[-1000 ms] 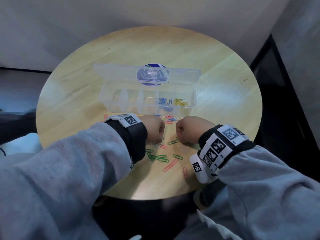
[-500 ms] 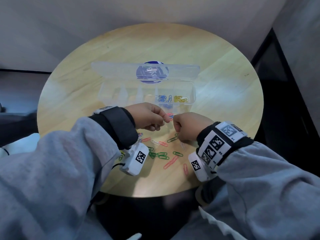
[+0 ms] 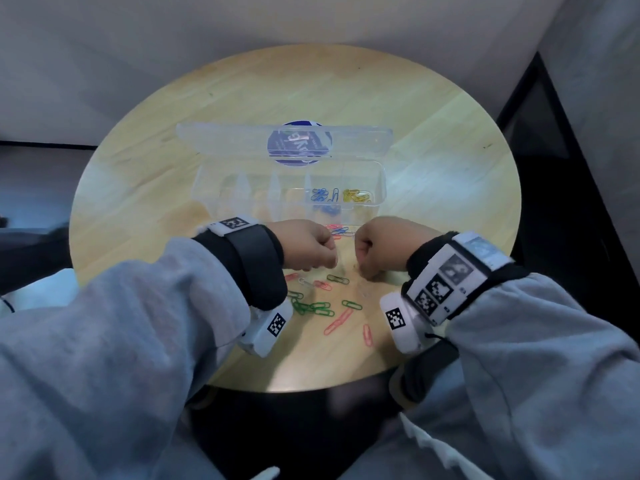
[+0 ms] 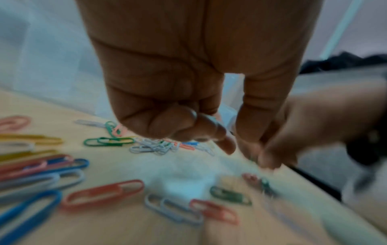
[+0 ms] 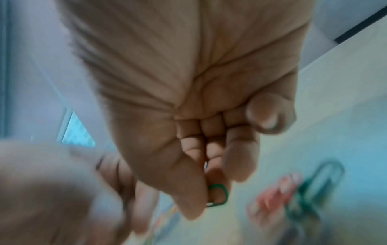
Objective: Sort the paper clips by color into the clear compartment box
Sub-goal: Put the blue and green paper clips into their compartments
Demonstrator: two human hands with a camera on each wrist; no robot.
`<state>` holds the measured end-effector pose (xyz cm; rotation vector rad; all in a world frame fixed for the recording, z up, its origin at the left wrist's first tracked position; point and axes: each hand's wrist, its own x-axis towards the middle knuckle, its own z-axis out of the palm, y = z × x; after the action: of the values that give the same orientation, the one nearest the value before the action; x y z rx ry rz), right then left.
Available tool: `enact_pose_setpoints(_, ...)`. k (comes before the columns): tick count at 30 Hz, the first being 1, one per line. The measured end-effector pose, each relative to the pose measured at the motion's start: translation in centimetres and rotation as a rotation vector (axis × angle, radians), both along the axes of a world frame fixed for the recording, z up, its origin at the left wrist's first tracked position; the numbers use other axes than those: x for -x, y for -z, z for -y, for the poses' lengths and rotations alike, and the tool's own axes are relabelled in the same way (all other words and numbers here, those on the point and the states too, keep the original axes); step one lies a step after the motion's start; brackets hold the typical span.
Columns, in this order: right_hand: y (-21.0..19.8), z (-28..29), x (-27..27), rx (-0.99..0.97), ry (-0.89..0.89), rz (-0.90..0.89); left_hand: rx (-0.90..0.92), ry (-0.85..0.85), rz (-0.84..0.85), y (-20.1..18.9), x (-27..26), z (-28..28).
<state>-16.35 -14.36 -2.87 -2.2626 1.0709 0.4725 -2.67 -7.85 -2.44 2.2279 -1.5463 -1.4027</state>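
The clear compartment box (image 3: 380,174) stands open on the round wooden table (image 3: 443,188), lid tipped back. It holds blue clips (image 3: 320,195) in one compartment and yellow clips (image 3: 356,196) in the rightmost. Loose paper clips (image 3: 311,308) of mixed colours lie in front of the box. Both hands hover close together over them. My right hand (image 3: 363,268) (image 5: 209,199) pinches a green paper clip (image 5: 220,195) between thumb and forefinger. My left hand (image 3: 327,263) (image 4: 238,147) has its fingers curled with the thumb near the forefinger. No clip shows plainly in it.
Red and blue clips (image 3: 337,230) lie just before the box's front wall. More red clips (image 3: 337,320) lie toward the table's near edge (image 3: 311,388). A blue round sticker (image 3: 299,143) shows through the lid. Dark floor lies to the right.
My left hand has drawn back from the clips near the box front and turned knuckles-up beside my right hand. The right hand has stayed roughly in place.
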Motion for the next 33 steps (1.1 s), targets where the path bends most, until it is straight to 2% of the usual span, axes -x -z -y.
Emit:
enact_pose_setpoints(3,-1.5,1.1,2.0,-0.042,0.140,0.160,0.050,0.193,0.264,0.1,1.0,0.0)
enact_pose_setpoints(5,-2.0,1.5,3.2,-0.108,0.264,0.241,0.041,0.249,0.318,0.4,1.7,0.1)
enact_pose_setpoints(8,-2.2,1.5,4.2,-0.154,0.350,0.240,0.054,0.307,0.373,0.7,2.5,0.2)
enact_pose_setpoints(12,-2.2,1.4,4.6,-0.139,0.362,0.162,0.067,0.375,0.439,0.8,2.9,0.2)
enact_pose_setpoints(19,-1.5,0.9,4.4,-0.042,0.217,-0.002,0.034,0.378,0.413,1.0,2.1,0.1)
enact_pose_setpoints(22,-0.7,0.4,4.0,0.003,0.192,-0.082,0.031,0.326,0.335,1.3,1.5,-0.1)
enact_pose_setpoints(28,0.3,0.2,3.2,0.061,0.102,-0.128,0.014,-0.045,-0.102,1.0,-0.4,-0.4)
enact_pose_setpoints(33,0.7,0.3,2.3,0.067,0.077,-0.253,0.020,-0.248,-0.334,0.4,-1.7,-1.0)
